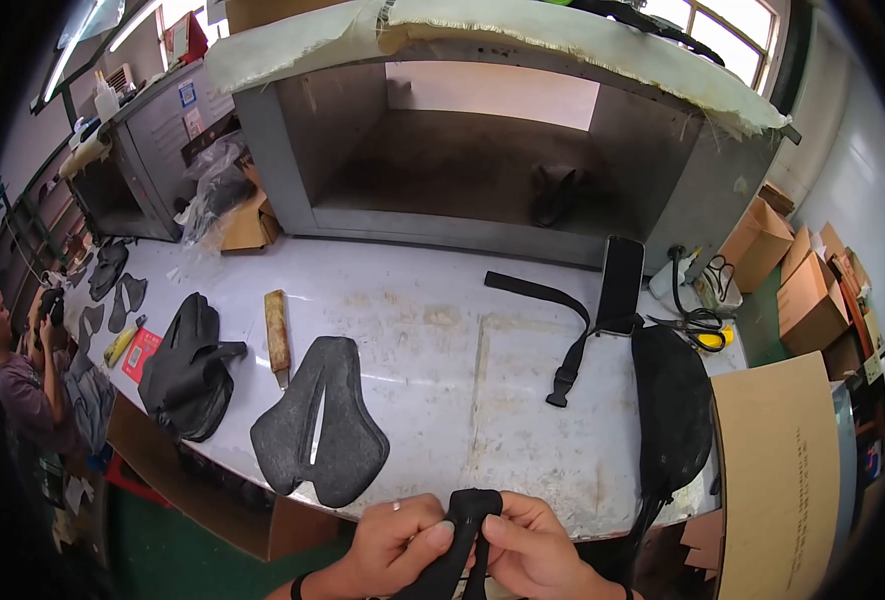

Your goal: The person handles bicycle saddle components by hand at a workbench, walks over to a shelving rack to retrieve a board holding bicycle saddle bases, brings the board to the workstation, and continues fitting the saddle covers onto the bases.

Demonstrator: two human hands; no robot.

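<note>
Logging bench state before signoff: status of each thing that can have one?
Left hand: pinching black material
Right hand: pinching same material
Phone: screen dark
Strap buckle: unclipped
Scissors: unheld; blades unclear
Gray pad: lying, unheld
Black pouch: unheld; closure unclear
Left cardboard box: open-topped

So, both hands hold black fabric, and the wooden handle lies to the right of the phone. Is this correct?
No: the head view shows the wooden handle left of the phone. The left hand and right hand do hold black fabric.
</note>
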